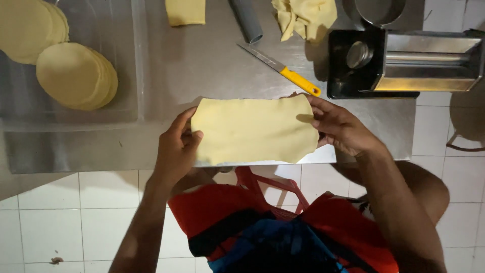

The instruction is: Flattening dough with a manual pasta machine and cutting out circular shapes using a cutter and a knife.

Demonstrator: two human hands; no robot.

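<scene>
both hands grasp one item: a flat rectangular sheet of yellow dough, held stretched level over the near edge of a stainless steel table. left hand pinches the sheet's left edge, thumb on top. right hand pinches the right edge, fingers curled over it.

on the table, beyond the sheet:
- knife with yellow handle, lying at a slant, just past the sheet's far edge.
- grey tube, beside the knife's blade tip.
- crumpled dough scraps, near the far edge.
- smaller dough piece, partly cut off by the frame.
- metal roller machine on a black base, far right.
- clear tray, far left, holding two stacks of round dough discs.

below: white tiled floor.
</scene>
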